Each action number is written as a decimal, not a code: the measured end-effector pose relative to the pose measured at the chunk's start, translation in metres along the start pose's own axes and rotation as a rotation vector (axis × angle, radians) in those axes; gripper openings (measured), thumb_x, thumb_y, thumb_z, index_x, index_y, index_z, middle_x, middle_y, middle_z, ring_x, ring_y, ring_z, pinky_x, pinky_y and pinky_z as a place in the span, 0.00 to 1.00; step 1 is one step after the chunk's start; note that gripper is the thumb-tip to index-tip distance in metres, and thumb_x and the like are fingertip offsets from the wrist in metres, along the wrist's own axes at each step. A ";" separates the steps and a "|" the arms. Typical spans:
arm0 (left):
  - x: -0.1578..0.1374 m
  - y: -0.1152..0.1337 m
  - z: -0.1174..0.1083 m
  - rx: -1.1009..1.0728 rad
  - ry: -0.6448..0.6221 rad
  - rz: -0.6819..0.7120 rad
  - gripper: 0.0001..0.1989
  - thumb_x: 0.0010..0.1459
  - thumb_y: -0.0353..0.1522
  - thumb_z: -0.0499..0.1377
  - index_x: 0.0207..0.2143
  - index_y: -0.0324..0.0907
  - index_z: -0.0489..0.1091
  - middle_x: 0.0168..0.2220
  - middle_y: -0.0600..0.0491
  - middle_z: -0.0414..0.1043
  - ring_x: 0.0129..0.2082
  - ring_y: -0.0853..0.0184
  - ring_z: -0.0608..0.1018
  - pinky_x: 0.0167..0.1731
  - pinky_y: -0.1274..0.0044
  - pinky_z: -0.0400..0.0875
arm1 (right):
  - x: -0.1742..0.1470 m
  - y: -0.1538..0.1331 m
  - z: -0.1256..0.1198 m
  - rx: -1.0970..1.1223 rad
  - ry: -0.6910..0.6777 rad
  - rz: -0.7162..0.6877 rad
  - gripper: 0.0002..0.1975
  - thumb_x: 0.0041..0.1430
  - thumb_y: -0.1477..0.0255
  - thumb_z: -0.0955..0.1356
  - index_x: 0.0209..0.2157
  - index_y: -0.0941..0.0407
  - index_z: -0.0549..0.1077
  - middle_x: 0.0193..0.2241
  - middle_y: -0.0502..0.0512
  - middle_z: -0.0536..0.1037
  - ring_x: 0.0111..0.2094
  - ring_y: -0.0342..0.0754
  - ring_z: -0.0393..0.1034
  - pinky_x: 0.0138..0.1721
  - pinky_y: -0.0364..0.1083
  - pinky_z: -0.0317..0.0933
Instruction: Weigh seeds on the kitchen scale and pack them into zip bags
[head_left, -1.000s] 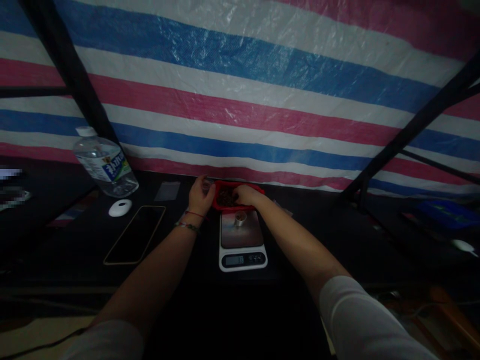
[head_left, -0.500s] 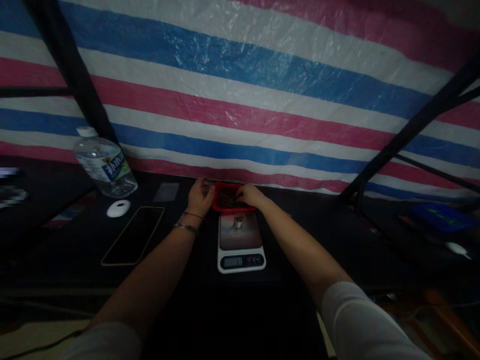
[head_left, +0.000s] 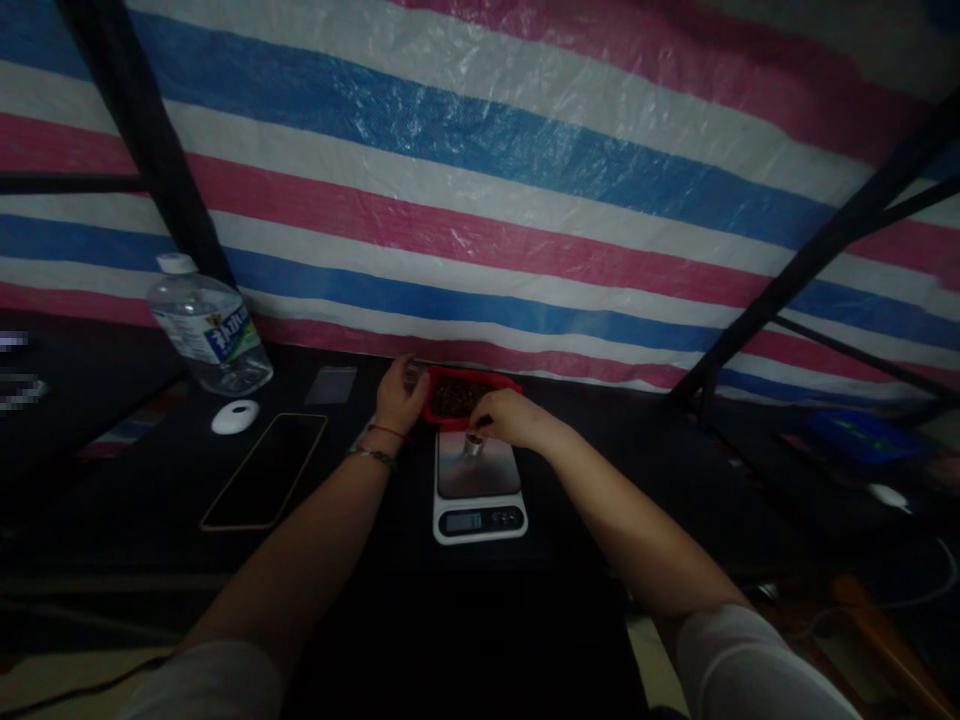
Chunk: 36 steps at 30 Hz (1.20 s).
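A striped sheet (head_left: 465, 250) is barring the back edge of the desk (head_left: 637, 430), a slanted post (head_left: 757, 316) its right rear. The red tray (head_left: 450, 425) and, nearer the front edge, the scale (head_left: 480, 478) are blocking the middle; bottle (head_left: 212, 350) and phone (head_left: 266, 470) are crowding the left. Outside the right forearm (head_left: 630, 515), bare room is lying open.

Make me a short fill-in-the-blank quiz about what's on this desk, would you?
The small cup stands on a digital ____.
The tray holding dark bits is coloured ____.
The hand at the small cup is the person's ____ one.
Just behind the white oval object stands a clear plastic ____.

Missing words: scale; red; right; bottle.
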<state>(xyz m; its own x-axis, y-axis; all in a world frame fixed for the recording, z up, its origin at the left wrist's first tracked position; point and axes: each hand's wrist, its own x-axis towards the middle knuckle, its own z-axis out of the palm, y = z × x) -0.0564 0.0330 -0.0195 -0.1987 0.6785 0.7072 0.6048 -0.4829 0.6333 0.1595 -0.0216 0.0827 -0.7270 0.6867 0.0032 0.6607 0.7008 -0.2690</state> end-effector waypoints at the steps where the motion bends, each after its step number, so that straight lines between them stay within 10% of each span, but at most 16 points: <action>1: 0.000 0.001 0.000 0.004 0.005 -0.005 0.23 0.57 0.40 0.55 0.52 0.38 0.65 0.39 0.47 0.73 0.38 0.62 0.77 0.41 0.70 0.71 | 0.000 -0.002 0.001 -0.014 -0.012 -0.006 0.07 0.50 0.78 0.71 0.32 0.56 0.81 0.33 0.52 0.81 0.36 0.46 0.73 0.39 0.40 0.59; 25: 0.000 0.002 -0.001 -0.025 -0.020 -0.006 0.23 0.57 0.40 0.55 0.52 0.37 0.64 0.40 0.46 0.73 0.38 0.61 0.77 0.42 0.69 0.72 | 0.005 -0.017 0.006 -0.111 0.006 -0.048 0.11 0.52 0.79 0.70 0.39 0.59 0.79 0.37 0.59 0.79 0.40 0.49 0.72 0.42 0.43 0.60; 36: 0.001 0.003 -0.002 -0.033 -0.030 -0.035 0.23 0.57 0.40 0.55 0.52 0.38 0.65 0.38 0.47 0.73 0.37 0.62 0.77 0.42 0.69 0.72 | -0.012 0.014 0.017 0.244 0.341 0.015 0.11 0.61 0.72 0.66 0.44 0.57 0.77 0.42 0.57 0.79 0.44 0.47 0.72 0.48 0.47 0.61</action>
<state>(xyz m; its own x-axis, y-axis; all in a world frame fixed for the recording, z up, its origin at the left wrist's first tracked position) -0.0562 0.0314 -0.0167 -0.1951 0.7114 0.6752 0.5718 -0.4768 0.6676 0.1740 -0.0232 0.0628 -0.5869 0.7500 0.3051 0.5773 0.6518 -0.4918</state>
